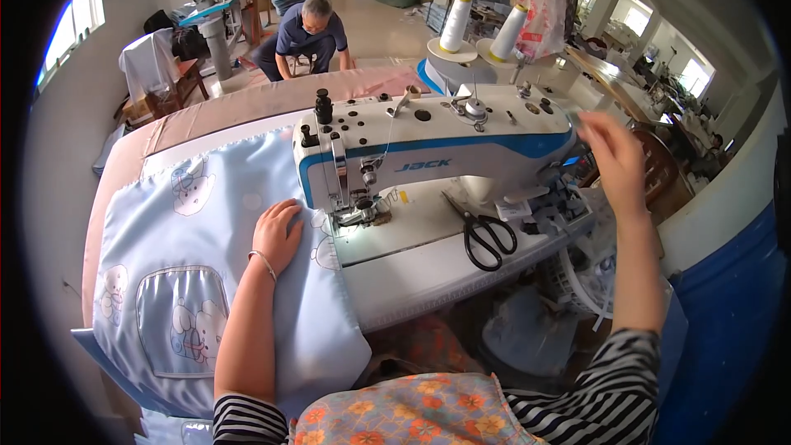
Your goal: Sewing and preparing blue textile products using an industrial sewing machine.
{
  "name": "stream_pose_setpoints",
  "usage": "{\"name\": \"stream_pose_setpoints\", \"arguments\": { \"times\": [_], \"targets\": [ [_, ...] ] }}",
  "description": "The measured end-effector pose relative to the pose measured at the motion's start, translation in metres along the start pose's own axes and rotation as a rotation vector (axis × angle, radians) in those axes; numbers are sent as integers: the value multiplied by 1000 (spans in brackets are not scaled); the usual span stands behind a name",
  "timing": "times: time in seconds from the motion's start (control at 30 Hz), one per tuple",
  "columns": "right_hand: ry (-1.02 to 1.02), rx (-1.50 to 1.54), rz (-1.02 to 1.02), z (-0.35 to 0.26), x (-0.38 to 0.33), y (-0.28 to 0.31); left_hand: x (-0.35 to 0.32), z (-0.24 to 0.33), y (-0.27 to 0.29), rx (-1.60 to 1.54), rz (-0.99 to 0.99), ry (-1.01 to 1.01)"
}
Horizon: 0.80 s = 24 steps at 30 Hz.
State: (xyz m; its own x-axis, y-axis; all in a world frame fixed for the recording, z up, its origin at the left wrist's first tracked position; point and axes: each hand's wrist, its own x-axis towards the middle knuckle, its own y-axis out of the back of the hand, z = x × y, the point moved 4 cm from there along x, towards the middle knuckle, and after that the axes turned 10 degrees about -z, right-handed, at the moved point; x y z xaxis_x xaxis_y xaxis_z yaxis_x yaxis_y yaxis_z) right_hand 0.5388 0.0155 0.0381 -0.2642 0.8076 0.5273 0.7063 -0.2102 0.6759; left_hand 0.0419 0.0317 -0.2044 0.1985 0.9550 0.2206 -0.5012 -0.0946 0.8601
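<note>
Now at the sewing machine: one hand pins the cloth, the other is up by the machine's right end.

My left hand (278, 235) lies flat, fingers spread, on the pale blue printed fabric (189, 264) at left of centre, just beside the presser foot (362, 213) of the white and blue sewing machine (428, 152). My right hand (614, 161) is raised at the right, blurred, fingers loosely open and holding nothing. I judge the fingertips sit close enough to the needle to be caught if the cloth feeds, and a one-handed hold could let the seam wander. The fabric is smooth and satiny, with cartoon animal prints and a clear pocket panel at lower left. Black-handled scissors (486, 235) lie on the machine bed near the centre.
</note>
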Motion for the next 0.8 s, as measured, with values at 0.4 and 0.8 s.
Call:
{"name": "stream_pose_setpoints", "arguments": {
  "times": [0.4, 0.8],
  "targets": [
    [-463, 305, -14, 159, 373, -140, 0, 8, 14, -34, -75, 17],
    [-384, -87, 84, 179, 397, -137, 1, 15, 17, -55, -159, 64]
  ]
}}
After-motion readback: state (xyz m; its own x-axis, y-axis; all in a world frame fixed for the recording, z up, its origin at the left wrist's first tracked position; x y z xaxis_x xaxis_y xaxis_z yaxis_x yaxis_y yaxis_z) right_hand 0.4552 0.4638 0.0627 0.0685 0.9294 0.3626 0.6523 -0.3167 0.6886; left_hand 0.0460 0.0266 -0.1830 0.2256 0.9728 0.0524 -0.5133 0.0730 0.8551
